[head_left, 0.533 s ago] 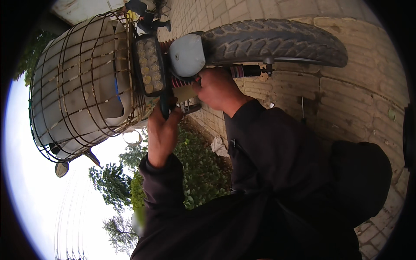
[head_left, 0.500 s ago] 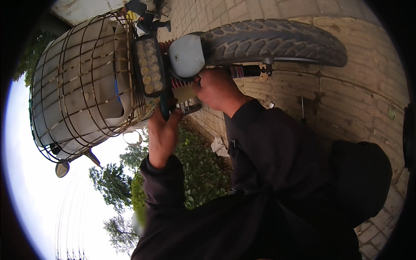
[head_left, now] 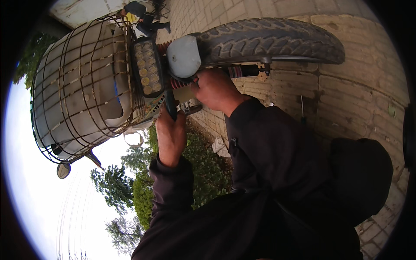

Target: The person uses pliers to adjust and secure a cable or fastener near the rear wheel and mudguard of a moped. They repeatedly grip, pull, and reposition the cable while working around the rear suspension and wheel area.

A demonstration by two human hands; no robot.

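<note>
A bike's front fills the upper part of the view, with its knobby front tire (head_left: pixel 268 41) and a grey cover (head_left: pixel 183 56) over the wheel's end. Next to the cover sits a rectangular multi-LED headlight (head_left: pixel 147 67). My left hand (head_left: pixel 171 136) is closed around a dark, long handle-like piece (head_left: pixel 170 104) just below the headlight; its upper end runs behind or against the lamp. My right hand (head_left: pixel 216 89) is curled closed below the grey cover, beside the red-and-black shock absorber (head_left: pixel 242 71). Whatever its fingers pinch is hidden.
A rusty wire basket (head_left: pixel 82 86) holding a pale container stands at the left. On the paving (head_left: pixel 346 95) lies a thin screwdriver-like tool (head_left: pixel 303 108). Green bushes (head_left: pixel 208 173) grow below the bike, and another person (head_left: pixel 145 19) is at the top.
My left hand has shifted to the right with the dark handle, which now shows more of its length. My right hand stays almost in place below the cover.
</note>
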